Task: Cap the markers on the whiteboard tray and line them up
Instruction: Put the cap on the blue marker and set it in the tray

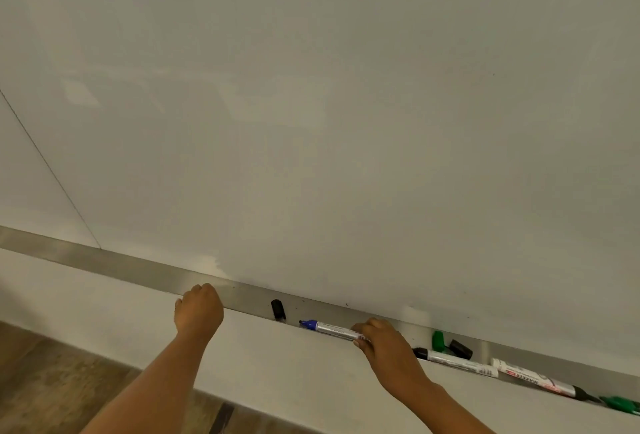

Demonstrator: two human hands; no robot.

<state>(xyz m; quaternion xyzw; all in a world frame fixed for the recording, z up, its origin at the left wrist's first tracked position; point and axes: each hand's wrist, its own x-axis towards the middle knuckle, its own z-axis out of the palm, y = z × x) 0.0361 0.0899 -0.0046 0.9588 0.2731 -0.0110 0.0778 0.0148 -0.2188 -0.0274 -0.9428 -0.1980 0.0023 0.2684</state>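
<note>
our right hand [384,347] pinches the end of the blue marker [327,328] lying in the tray [138,269], its uncapped tip pointing to 9 o'clock. our left hand [199,309] rests curled on the tray edge at 9 o'clock; we cannot tell if it holds anything. a black cap [278,309] stands between them.
</note>
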